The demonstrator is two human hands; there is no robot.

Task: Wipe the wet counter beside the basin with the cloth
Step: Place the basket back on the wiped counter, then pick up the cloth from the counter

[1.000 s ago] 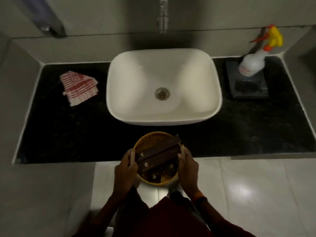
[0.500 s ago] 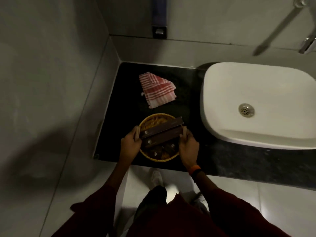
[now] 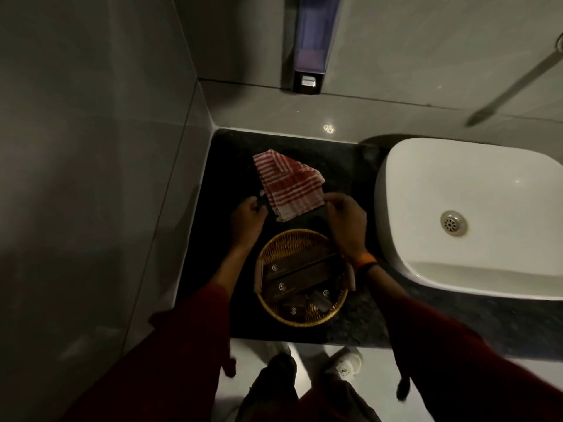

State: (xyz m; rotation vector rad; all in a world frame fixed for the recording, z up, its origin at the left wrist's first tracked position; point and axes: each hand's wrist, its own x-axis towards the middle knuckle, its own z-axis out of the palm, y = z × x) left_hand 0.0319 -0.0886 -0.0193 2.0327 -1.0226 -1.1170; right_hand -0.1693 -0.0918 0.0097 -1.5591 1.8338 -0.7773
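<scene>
A red and white striped cloth (image 3: 289,184) lies crumpled on the black counter (image 3: 341,156), left of the white basin (image 3: 472,208). Both my hands are at its near edge. My left hand (image 3: 246,220) curls its fingers on the cloth's left edge. The fingers of my right hand (image 3: 344,220) pinch its near right corner. Most of the cloth still rests on the counter.
A round wicker basket (image 3: 292,234) with dark brown boxes stands on the counter just below my hands, near the front edge. A grey wall closes the counter on the left. A soap dispenser (image 3: 307,50) hangs on the back wall.
Both hands have let go of the basket, which now stands on the counter, and have moved forward to the near edge of the cloth. The view has come closer.
</scene>
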